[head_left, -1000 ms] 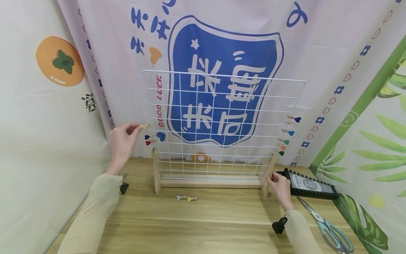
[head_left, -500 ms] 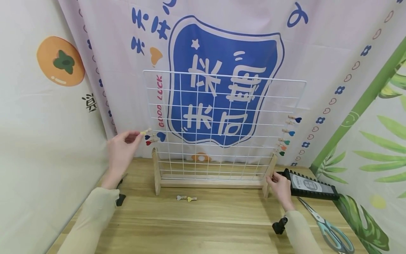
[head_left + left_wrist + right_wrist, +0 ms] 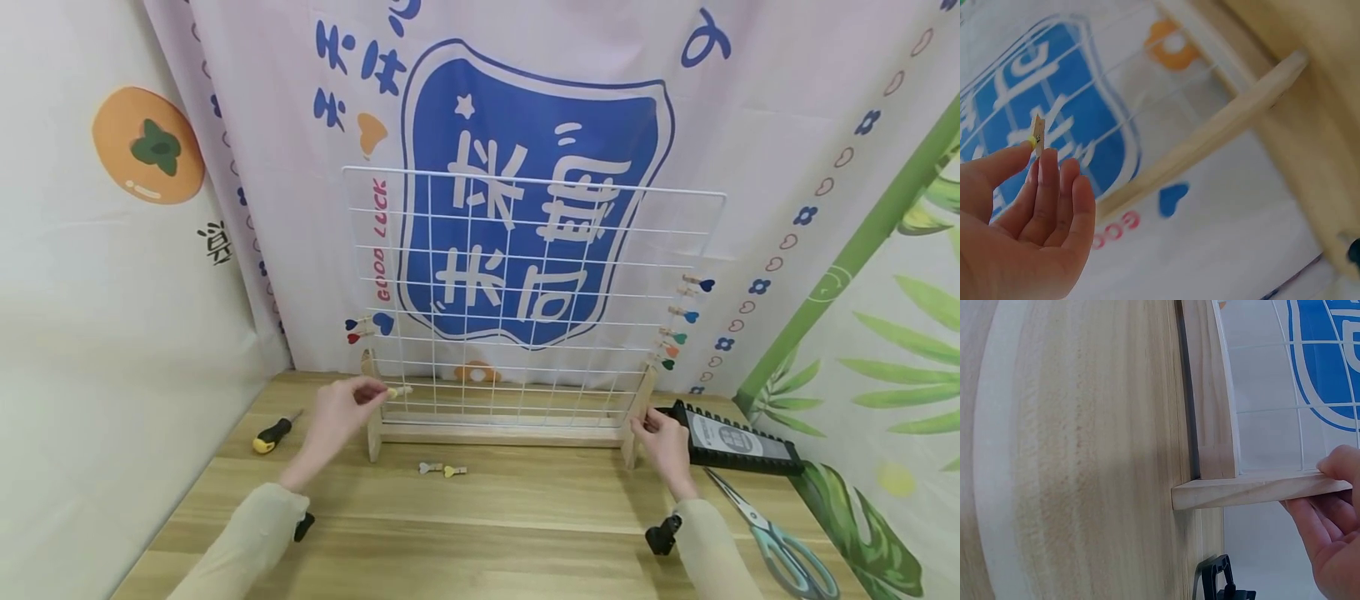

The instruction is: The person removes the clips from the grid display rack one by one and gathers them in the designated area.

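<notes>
A white wire grid (image 3: 510, 177) stands upright in a wooden base. My left hand (image 3: 337, 421) pinches a small wooden clothespin (image 3: 400, 392) with a yellow heart, in front of the grid's lower left corner. In the left wrist view the clothespin (image 3: 1038, 134) sticks up from the thumb and fingertips. My right hand (image 3: 664, 446) grips the right upright (image 3: 636, 417) of the base, thumb on one side and fingers on the other. A blue-heart clothespin (image 3: 352, 324) and a red-heart one (image 3: 354, 337) hang on the grid's left edge; several heart clothespins (image 3: 678, 337) line its right edge.
On the table in front of the base lie a pale-heart clothespin (image 3: 430, 468) and a yellow-heart clothespin (image 3: 454, 472). A screwdriver (image 3: 273, 436) lies at the left. Scissors (image 3: 780, 533) and a black case (image 3: 738, 437) lie at the right.
My left hand has moved down and right with the yellow-heart clothespin, away from the grid's left edge. The screwdriver's handle has come into view. My right hand has stayed at the upright.
</notes>
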Motion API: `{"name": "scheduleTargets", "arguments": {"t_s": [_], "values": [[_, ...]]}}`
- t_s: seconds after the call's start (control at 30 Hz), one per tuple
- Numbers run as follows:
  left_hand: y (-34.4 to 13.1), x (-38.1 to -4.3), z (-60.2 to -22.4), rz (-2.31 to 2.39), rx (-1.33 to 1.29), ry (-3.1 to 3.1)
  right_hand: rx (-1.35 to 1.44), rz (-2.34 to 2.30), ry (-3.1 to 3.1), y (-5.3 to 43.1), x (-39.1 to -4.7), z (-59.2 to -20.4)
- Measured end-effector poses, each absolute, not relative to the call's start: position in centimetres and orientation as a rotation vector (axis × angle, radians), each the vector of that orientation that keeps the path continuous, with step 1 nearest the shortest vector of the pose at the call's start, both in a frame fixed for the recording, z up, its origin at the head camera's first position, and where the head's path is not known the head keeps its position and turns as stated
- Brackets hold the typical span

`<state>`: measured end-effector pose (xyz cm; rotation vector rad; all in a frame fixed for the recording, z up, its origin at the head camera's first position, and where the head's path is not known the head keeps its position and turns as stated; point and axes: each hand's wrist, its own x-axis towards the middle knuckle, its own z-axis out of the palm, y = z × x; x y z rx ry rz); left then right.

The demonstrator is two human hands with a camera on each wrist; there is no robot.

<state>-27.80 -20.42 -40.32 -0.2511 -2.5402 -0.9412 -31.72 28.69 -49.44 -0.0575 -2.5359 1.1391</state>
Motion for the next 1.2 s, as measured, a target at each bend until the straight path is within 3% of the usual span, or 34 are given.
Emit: {"name": "scheduleTargets", "arguments": {"t_s": [0.43,1.2], "values": [[-20.2,-28.6,-47.1,-0.904,-0.232,-2.708,-0.060,1.133,-2.541,28.8,-32.0,-49.7],[-19.4,-28.2,-51.2,-0.889,-0.125,-2.876,-0.069,1.133,-2.539,28.9,-32.0,-49.7]]}}
